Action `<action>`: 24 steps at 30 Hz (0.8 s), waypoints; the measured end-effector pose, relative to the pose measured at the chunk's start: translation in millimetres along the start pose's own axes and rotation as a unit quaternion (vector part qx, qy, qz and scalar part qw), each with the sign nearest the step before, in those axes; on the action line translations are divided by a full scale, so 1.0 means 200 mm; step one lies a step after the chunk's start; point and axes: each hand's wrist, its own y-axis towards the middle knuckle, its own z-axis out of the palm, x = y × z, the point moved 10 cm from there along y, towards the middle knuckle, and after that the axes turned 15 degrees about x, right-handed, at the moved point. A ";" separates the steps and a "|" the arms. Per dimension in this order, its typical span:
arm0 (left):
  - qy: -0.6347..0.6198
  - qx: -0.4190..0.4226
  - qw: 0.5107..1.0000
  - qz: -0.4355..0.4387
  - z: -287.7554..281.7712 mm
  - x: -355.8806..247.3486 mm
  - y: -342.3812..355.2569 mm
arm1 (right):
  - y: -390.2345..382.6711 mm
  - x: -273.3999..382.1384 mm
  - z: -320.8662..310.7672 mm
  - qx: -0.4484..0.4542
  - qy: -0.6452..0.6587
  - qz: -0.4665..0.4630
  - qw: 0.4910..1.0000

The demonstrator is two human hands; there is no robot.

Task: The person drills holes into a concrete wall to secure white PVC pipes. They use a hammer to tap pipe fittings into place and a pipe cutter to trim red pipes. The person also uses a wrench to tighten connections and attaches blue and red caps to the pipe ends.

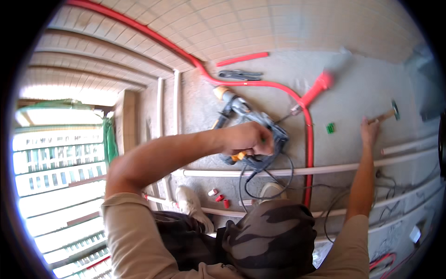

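At frame right, my right hand (369, 133) grips a wooden-handled, dark-headed hammer (383, 115); I judge this tool handling, calling for steady control. At centre, my left hand (248, 138) is clenched, apparently around a small green object (263, 139). Grey concrete floor (355, 93) meets pale tiled wall (278, 23) up top.

grey drill (248, 110), tan hammer handle (382, 116), red hose (309, 139), green pieces (330, 128), dark camouflage cap (274, 237)

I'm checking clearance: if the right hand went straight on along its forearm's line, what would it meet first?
Probably the pale wall: from the right hand, closed around the hammer, that line crosses concrete floor first. The hand's height is hard to judge.
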 end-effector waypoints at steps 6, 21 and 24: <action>-0.057 -0.257 0.964 -0.032 -0.33 0.40 -1.30 | 0.24 -0.32 0.29 0.130 0.314 0.225 0.913; -0.169 -0.518 0.795 0.267 -1.54 0.99 -1.82 | -1.24 1.73 -0.50 0.339 0.490 -0.031 0.802; -0.049 -0.545 0.784 0.294 -1.90 0.80 -1.68 | -1.50 2.20 -0.47 0.471 0.332 -0.020 0.817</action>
